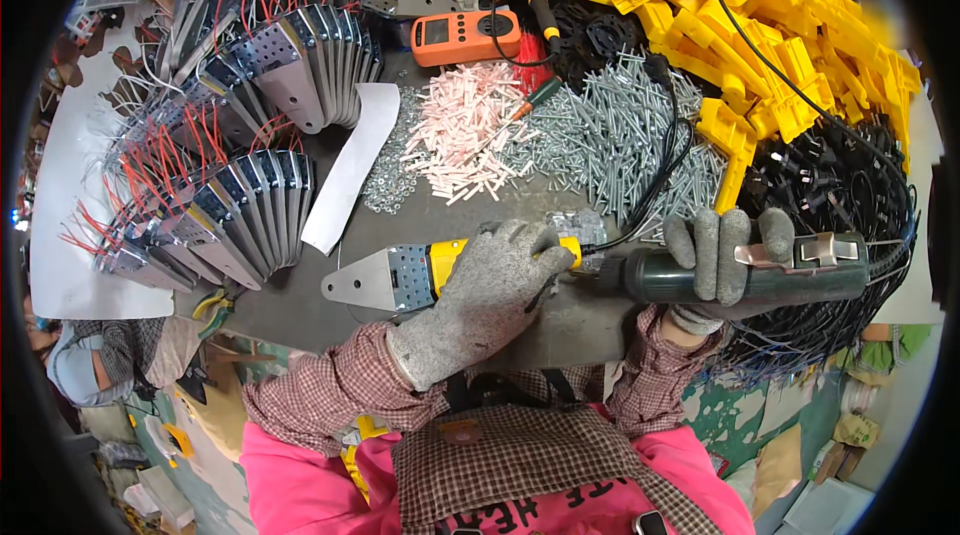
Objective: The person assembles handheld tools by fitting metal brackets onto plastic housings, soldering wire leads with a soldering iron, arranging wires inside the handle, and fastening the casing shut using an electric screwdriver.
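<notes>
My left hand, in a grey knit glove, is closed over the yellow handle of a tool with a flat, tapered metal plate pointing left. Its plate has two holes. In my right hand, also gloved, lies a dark cylindrical electric screwdriver with a copper-coloured clip. The screwdriver's nose points left toward the handle's right end, close to my left fingertips. Whether its bit touches a screw there is hidden. A black cord runs up from the handle's end.
Metal plates with red wires stand in rows at left, beside a white strip. Beyond my hands lie nuts, pink tubes, screws and an orange meter. Yellow handle shells and black cables fill the right.
</notes>
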Tool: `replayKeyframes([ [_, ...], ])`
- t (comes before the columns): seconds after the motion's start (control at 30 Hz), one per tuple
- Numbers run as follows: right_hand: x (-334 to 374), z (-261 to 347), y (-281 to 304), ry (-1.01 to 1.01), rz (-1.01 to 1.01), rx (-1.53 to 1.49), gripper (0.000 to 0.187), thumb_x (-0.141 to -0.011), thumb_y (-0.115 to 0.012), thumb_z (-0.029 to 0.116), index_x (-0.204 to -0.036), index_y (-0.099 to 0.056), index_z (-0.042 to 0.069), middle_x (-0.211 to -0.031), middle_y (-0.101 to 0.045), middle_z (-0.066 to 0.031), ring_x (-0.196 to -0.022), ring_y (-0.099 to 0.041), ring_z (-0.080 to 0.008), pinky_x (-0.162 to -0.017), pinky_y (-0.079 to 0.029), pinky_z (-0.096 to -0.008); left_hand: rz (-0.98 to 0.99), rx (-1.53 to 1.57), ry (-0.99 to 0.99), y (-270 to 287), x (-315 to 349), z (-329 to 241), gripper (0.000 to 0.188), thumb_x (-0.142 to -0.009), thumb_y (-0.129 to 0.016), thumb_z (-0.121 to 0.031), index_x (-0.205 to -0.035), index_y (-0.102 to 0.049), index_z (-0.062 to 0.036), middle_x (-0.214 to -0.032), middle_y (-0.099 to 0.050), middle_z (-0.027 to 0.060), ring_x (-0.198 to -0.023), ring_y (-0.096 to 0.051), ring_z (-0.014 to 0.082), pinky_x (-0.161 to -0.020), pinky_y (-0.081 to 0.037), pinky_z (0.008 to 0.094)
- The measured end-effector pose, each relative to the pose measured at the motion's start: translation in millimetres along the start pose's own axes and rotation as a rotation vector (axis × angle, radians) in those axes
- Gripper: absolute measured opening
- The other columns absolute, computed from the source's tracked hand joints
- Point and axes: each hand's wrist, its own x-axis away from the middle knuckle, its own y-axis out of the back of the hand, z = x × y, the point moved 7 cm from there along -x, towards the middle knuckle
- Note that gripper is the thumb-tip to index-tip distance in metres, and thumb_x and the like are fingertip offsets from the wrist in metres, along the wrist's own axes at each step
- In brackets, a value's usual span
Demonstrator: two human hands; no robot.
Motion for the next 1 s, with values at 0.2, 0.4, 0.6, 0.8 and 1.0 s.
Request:
replayKeyframes([
  [0.2,0,-1,-1,-0.011,-0.050,0.083,0.052,-0.095,-0.045,0.067,-0.103,-0.058,0.017,-0.067,-0.058,-0.0034,-0.062,-0.051,-0.0138,-0.070,-0.037,-0.0334,0.047,0.070,0.025,1,-6,-4,0.034,-0.075,-0.070,-0.006,-0.109,-0.063,-0.0062,-0.104,-0.061,0.0123,-0.097,-0.059,0.0339,-0.083,-0.047,0.0452],
  [0.4,5,1,4,0.012,0.008,0.033,0.054,-0.094,-0.045,0.069,-0.105,-0.058,0.017,-0.069,-0.058,-0.0034,-0.063,-0.052,-0.0144,-0.071,-0.037,-0.0345,-0.014,-0.053,0.000,-2,-7,-7,0.051,-0.076,-0.070,-0.008,-0.125,-0.055,-0.0045,-0.102,-0.060,0.0149,-0.094,-0.059,0.0341,-0.082,-0.047,0.0444],
  [0.6,2,-9,4,-0.036,0.016,0.157,0.058,-0.094,-0.044,0.070,-0.113,-0.058,0.017,-0.070,-0.059,-0.0025,-0.062,-0.054,-0.0147,-0.069,-0.037,-0.0343,-0.016,-0.068,-0.024,-5,-10,-7,0.066,-0.075,-0.071,-0.011,-0.136,-0.047,-0.0025,-0.101,-0.058,0.0146,-0.092,-0.057,0.0333,-0.081,-0.046,0.0433],
  [0.8,6,-10,7,0.025,0.015,0.100,0.063,-0.091,-0.054,0.066,-0.117,-0.058,0.009,-0.073,-0.066,-0.0069,-0.065,-0.060,-0.0220,-0.073,-0.044,-0.0398,-0.030,-0.041,-0.022,-6,-7,-5,0.069,-0.076,-0.071,-0.012,-0.139,-0.045,-0.0037,-0.102,-0.057,0.0149,-0.091,-0.057,0.0327,-0.081,-0.046,0.0432],
  [1.0,6,-14,6,-0.002,0.041,0.201,0.066,-0.087,-0.054,0.071,-0.117,-0.059,0.013,-0.075,-0.064,-0.0052,-0.064,-0.058,-0.0199,-0.070,-0.043,-0.0378,-0.019,-0.064,-0.007,-5,-8,-7,0.067,-0.077,-0.072,-0.016,-0.139,-0.046,-0.0045,-0.105,-0.057,0.0153,-0.095,-0.057,0.0333,-0.084,-0.046,0.0432],
])
